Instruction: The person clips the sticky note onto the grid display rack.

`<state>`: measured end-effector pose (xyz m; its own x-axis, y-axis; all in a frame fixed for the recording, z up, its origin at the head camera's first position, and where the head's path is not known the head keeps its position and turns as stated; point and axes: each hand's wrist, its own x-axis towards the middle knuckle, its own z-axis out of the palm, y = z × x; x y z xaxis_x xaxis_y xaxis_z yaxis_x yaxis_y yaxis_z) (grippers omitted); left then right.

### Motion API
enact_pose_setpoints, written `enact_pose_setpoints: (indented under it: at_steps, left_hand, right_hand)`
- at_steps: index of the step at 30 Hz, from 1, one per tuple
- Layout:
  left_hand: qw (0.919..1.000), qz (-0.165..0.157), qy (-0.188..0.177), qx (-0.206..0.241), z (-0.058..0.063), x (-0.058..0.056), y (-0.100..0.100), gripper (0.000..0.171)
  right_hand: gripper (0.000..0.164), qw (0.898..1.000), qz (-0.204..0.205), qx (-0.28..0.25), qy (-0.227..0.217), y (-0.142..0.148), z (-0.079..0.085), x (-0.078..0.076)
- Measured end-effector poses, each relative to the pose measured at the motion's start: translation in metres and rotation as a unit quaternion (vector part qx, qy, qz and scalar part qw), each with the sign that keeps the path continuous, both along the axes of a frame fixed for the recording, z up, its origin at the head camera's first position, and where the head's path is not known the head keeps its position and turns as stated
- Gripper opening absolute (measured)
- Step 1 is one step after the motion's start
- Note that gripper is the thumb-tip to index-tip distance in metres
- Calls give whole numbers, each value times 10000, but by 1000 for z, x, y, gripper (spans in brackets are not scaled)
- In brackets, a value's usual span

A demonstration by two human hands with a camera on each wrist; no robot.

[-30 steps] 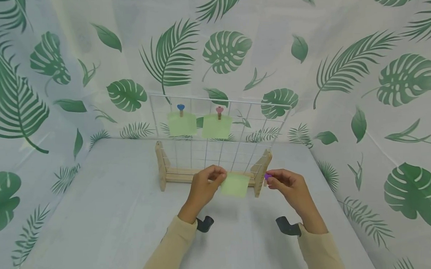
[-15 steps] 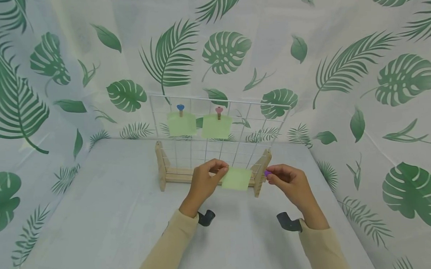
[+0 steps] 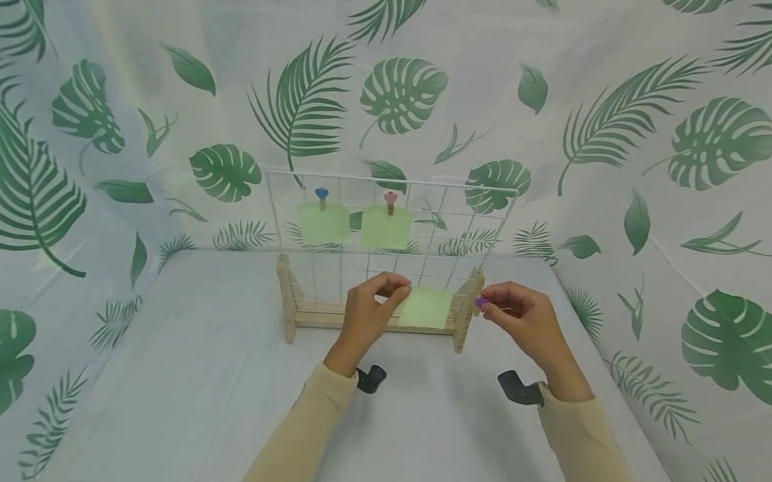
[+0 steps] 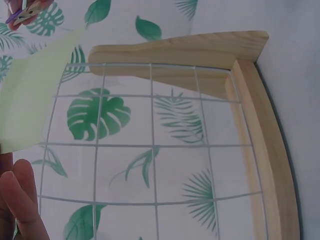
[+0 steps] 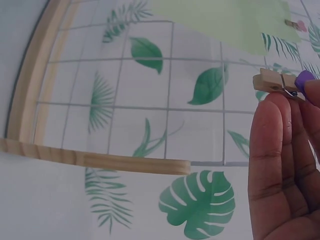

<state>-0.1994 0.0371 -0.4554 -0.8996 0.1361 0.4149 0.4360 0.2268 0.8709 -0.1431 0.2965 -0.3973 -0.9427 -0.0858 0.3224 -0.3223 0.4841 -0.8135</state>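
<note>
My left hand (image 3: 375, 309) pinches a pale green sheet of paper (image 3: 425, 308) by its upper left corner, in front of the lower right part of a white wire grid (image 3: 452, 217). In my right hand (image 3: 525, 318), thumb and fingers hold a small wooden clothespin (image 5: 272, 80) with a purple decoration (image 5: 306, 82), just beside the stand's right wooden foot. Higher on the grid, two more green sheets hang: the left sheet (image 3: 324, 225) under a blue heart clothespin (image 3: 322, 193), the right sheet (image 3: 385, 228) under a pink heart clothespin (image 3: 391, 200).
The grid stands in a wooden base (image 3: 312, 319) with upright feet at both ends, on a white-covered table (image 3: 193, 389). A leaf-patterned white curtain (image 3: 481, 46) surrounds the back and sides. Black curved pieces (image 3: 519, 387) stick out at both wrists.
Both hands have risen a little toward the grid, the left carrying the green sheet up in front of its lower part. The right hand still holds the purple clothespin.
</note>
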Motion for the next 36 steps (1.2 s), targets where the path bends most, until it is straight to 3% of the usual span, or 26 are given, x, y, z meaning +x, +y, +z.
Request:
enact_pose_setpoints:
  at_steps: [9,27,36]
  left_hand:
    - [9999,-15,127,59,8,-7,3,11]
    - [9993,-99,247,252,20,-15,11,14]
    - [9991,-133,307,272,29,-19,16,15]
  right_hand:
    - [15,9995,61,-147,276,-1,3,-4]
    - [13,9985,104,55,543,0,14,-15]
    - [14,9967,23,-169,791,-1,18,-18]
